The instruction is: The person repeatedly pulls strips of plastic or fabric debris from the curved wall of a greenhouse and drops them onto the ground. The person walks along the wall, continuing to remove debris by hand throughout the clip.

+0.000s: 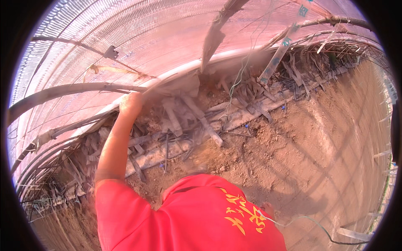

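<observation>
My left hand (130,105), at the end of a raised bare forearm, is closed at the lower edge of the plastic film (169,53), where a curved pole (72,92) meets a pale edge strip (110,109). Its fingertips are hidden, so the exact hold is hard to see. Just below it, broken wooden slats (205,125) and dry debris lie blurred along the foot of the film. A small skin-coloured patch, probably part of my right hand (267,208), shows beside my red shirt (188,219); its fingers are not clear.
Bare, crumbly soil (298,150) slopes away to the right. A pale board (238,120) runs along the debris. A printed strip (279,56) and a thin green cord (238,78) hang from above. Another cord (317,219) trails at lower right, near a wooden slat (353,233).
</observation>
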Demonstrator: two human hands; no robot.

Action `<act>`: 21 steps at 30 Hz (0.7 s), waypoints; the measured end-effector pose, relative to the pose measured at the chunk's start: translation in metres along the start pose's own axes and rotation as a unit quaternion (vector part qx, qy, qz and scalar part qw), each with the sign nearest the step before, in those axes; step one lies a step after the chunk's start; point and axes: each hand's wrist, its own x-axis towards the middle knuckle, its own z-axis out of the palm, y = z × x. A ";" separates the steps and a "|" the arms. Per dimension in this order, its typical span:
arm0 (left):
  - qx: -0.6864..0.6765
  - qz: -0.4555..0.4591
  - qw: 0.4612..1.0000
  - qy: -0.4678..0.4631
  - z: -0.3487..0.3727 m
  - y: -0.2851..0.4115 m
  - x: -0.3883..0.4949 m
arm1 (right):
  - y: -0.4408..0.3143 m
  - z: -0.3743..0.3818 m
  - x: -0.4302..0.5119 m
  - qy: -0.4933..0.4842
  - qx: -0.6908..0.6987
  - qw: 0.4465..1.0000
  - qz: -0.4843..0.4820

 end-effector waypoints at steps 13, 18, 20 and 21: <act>-0.014 0.015 0.995 0.094 -0.027 -0.011 -0.084 | -0.008 -0.026 0.033 -0.025 -0.013 0.999 0.023; -0.022 0.014 0.999 0.028 0.013 -0.022 -0.036 | -0.032 -0.052 0.052 0.017 0.003 1.000 0.020; -0.021 0.010 1.000 -0.006 0.031 -0.029 0.000 | -0.033 -0.060 0.054 0.046 0.009 0.999 0.016; -0.040 0.001 0.999 -0.026 0.041 -0.033 0.021 | -0.031 -0.060 0.052 0.052 -0.021 0.998 0.032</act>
